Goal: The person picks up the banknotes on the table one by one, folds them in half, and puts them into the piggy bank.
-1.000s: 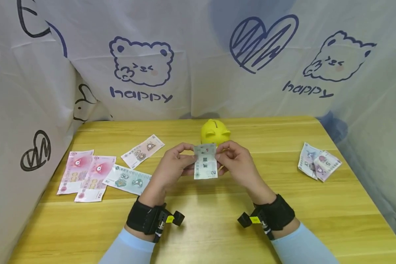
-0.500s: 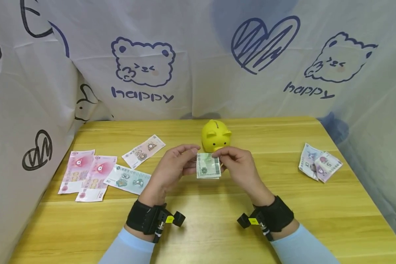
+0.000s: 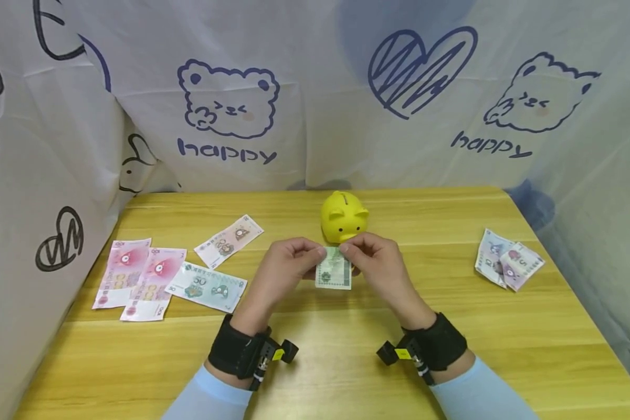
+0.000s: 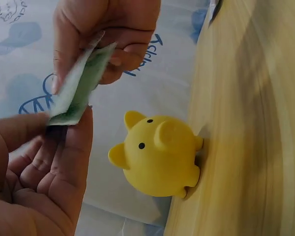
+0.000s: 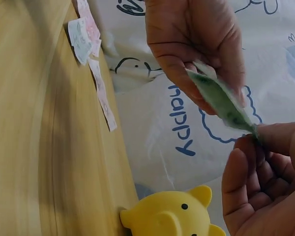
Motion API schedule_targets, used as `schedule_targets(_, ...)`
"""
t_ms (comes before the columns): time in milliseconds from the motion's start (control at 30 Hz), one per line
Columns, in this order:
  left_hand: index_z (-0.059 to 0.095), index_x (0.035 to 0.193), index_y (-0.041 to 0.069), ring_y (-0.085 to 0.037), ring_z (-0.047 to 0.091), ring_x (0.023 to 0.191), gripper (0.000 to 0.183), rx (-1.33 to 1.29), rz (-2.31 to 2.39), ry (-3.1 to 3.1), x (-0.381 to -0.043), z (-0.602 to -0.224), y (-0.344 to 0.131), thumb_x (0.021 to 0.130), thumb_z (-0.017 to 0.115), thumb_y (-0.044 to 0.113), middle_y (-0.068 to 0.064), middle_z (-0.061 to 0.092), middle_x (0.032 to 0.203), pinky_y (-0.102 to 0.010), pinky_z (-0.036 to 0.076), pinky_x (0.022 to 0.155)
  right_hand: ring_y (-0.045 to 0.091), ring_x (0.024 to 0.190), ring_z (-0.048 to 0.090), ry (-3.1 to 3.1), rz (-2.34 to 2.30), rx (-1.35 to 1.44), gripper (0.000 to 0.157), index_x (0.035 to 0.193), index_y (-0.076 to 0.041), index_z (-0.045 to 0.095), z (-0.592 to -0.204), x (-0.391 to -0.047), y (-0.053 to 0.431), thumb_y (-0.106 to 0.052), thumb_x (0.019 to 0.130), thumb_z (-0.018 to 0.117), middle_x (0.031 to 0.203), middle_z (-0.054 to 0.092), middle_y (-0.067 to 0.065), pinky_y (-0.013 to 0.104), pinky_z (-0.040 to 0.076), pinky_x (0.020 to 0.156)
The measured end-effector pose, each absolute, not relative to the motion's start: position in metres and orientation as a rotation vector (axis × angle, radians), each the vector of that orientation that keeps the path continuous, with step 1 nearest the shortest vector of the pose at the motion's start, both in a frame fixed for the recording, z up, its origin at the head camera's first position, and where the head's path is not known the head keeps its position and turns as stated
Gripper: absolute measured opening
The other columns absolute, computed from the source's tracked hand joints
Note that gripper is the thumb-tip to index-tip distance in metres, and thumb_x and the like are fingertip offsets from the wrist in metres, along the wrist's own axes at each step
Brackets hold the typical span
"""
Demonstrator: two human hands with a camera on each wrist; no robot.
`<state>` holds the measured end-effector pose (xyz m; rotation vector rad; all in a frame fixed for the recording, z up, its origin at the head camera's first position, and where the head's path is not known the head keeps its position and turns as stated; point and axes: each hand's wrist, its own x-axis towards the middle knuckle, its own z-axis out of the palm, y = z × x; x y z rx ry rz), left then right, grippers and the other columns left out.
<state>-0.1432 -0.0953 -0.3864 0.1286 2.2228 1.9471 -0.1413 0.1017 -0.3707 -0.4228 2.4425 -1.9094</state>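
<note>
A small green banknote (image 3: 333, 271), folded over on itself, is held up over the table between both hands. My left hand (image 3: 289, 265) pinches its left side between thumb and fingers. On the opposite side my right hand (image 3: 378, 262) pinches it the same way. Both wrist views show the folded banknote (image 4: 78, 91) edge-on, its two halves slightly apart. Just behind the hands stands a yellow piggy bank (image 3: 343, 216), upright, a slot on its back, its snout partly covered by the right hand in the head view.
Left on the wooden table (image 3: 315, 361) lie two pink 100 notes (image 3: 152, 283), a green 50 note (image 3: 207, 286) and a brownish note (image 3: 228, 240). At the right, a bluish note (image 3: 489, 256) lies partly under a purple 5 note (image 3: 521, 265). A printed cloth (image 3: 315, 116) hangs behind.
The banknote was flat and upright a second ago and has been folded in half. Both hands have come slightly lower, and the left hand has shifted right along the fold.
</note>
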Motion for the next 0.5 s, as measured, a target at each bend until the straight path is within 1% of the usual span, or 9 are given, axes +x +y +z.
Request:
schedule_targets(33,0.074,0.092,0.014,-0.024,0.068,0.081,0.019,0.140,1.936,2.239,-0.143,-0.386,-0.094,0.092,0.066,0.031,-0.008,0.072,0.094,-0.040,0.060,0.073,0.038,0.073,0.058,2.452,-1.903,-0.417,0.016,0.094,0.001,0.066,-0.368,-0.140,0.100,-0.014,0.095,0.061,0.086,0.065,0.019,0.030,0.054,0.058)
schedule_targets(133,0.074,0.090,0.016,-0.024,0.067,0.080,0.019,0.154,1.923,2.288,-0.142,-0.387,-0.092,0.092,0.066,0.033,-0.006,0.071,0.093,-0.040,0.060,0.072,0.035,0.069,0.058,2.465,-1.903,-0.379,0.015,0.093,0.002,0.064,-0.367,-0.137,0.097,-0.013,0.095,0.062,0.083,0.064,0.019,0.029,0.054,0.056)
schedule_targets(167,0.074,0.089,0.016,-0.023,0.067,0.080,0.019,0.148,1.925,2.301,-0.142,-0.387,-0.091,0.092,0.066,0.033,-0.006,0.072,0.092,-0.039,0.060,0.071,0.034,0.068,0.058,2.459,-1.909,-0.364,0.015,0.093,0.002,0.064,-0.369,-0.138,0.097,-0.013,0.095,0.062,0.082,0.064,0.019,0.031,0.055,0.055)
schedule_targets(300,0.074,0.089,0.017,-0.022,0.068,0.078,0.018,0.085,1.972,2.350,-0.141,-0.387,-0.090,0.092,0.066,0.033,-0.004,0.073,0.089,-0.039,0.060,0.070,0.033,0.065,0.059,2.372,-1.921,-0.331,0.016,0.095,0.000,0.060,-0.383,-0.143,0.095,-0.016,0.093,0.065,0.081,0.065,0.018,0.031,0.055,0.052)
schedule_targets(367,0.074,0.090,0.016,-0.022,0.068,0.077,0.018,0.048,2.019,2.358,-0.142,-0.387,-0.091,0.092,0.066,0.032,-0.004,0.074,0.087,-0.040,0.060,0.070,0.033,0.067,0.061,2.282,-1.902,-0.337,0.018,0.100,-0.001,0.059,-0.390,-0.145,0.094,-0.016,0.092,0.066,0.083,0.066,0.019,0.036,0.057,0.053)
schedule_targets(400,0.074,0.090,0.015,-0.022,0.068,0.076,0.019,0.032,2.045,2.361,-0.142,-0.387,-0.091,0.092,0.066,0.032,-0.004,0.074,0.086,-0.041,0.060,0.070,0.032,0.068,0.062,2.237,-1.881,-0.344,0.020,0.102,-0.001,0.058,-0.393,-0.145,0.092,-0.017,0.093,0.065,0.084,0.067,0.019,0.036,0.058,0.053)
schedule_targets(500,0.074,0.090,0.014,-0.022,0.067,0.074,0.019,-0.002,2.101,2.369,-0.144,-0.387,-0.094,0.092,0.066,0.031,-0.006,0.074,0.083,-0.045,0.060,0.070,0.030,0.070,0.066,2.118,-1.842,-0.362,0.023,0.107,0.000,0.058,-0.397,-0.144,0.088,-0.017,0.094,0.064,0.088,0.067,0.025,0.042,0.060,0.057)
